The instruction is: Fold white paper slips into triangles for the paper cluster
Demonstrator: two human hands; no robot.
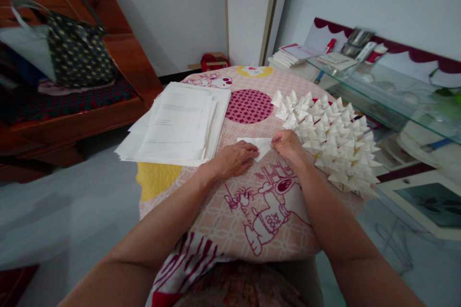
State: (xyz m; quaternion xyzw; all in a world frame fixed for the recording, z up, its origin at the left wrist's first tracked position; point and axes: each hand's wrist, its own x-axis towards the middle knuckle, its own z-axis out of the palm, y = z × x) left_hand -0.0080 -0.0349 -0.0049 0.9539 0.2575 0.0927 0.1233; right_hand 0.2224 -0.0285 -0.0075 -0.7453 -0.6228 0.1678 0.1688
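A small folded piece of white paper [262, 147] lies on the cloth-covered table [248, 127] between my hands. My left hand [236, 159] rests over its left part, with the fingers bent and close together on the paper. At the right corner, my right hand [287, 144] pinches the paper between thumb and finger. To the right stands a dense group of folded white paper pieces [327, 129] with pointed tips, in rows. A stack of printed white sheets [176, 124] lies to the left.
A glass shelf [396, 100] holding cups and small items runs along the right wall. A pile of booklets [293, 55] sits near its far end. To the left is a wooden bench [126, 67] with a patterned bag [77, 50] on it.
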